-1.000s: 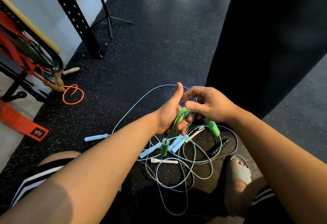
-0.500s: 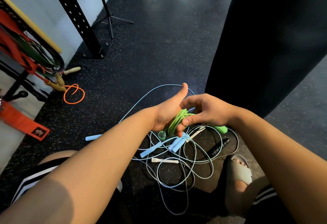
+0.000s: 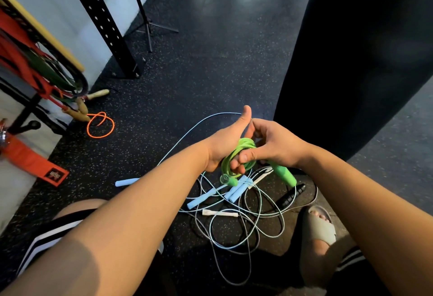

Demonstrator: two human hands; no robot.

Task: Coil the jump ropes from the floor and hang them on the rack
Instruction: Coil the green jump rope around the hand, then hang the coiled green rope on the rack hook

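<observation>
A green jump rope [image 3: 239,155] is coiled in tight loops around the fingers of my left hand [image 3: 228,143], whose thumb points up. My right hand [image 3: 271,148] pinches the coil from the right, thumb across the loops. One green handle [image 3: 284,175] hangs below my right hand, the other [image 3: 228,179] dangles under the coil. Beneath lies a tangle of light blue ropes [image 3: 246,220] with pale blue handles [image 3: 236,191], a white handle [image 3: 219,213] and a black handle [image 3: 290,195]. The rack [image 3: 30,66] stands at the left.
An orange rope [image 3: 100,127] with wooden handles lies by the rack's foot. Red and green bands hang on the rack. A black perforated upright [image 3: 103,21] and a tripod stand [image 3: 146,21] are behind. A large black bag [image 3: 351,50] hangs right. My sandalled foot [image 3: 319,227] is beside the tangle.
My right hand has shifted around the green coil, and the right green handle has swung out and down to the right. The left handle now dangles closer under the coil.
</observation>
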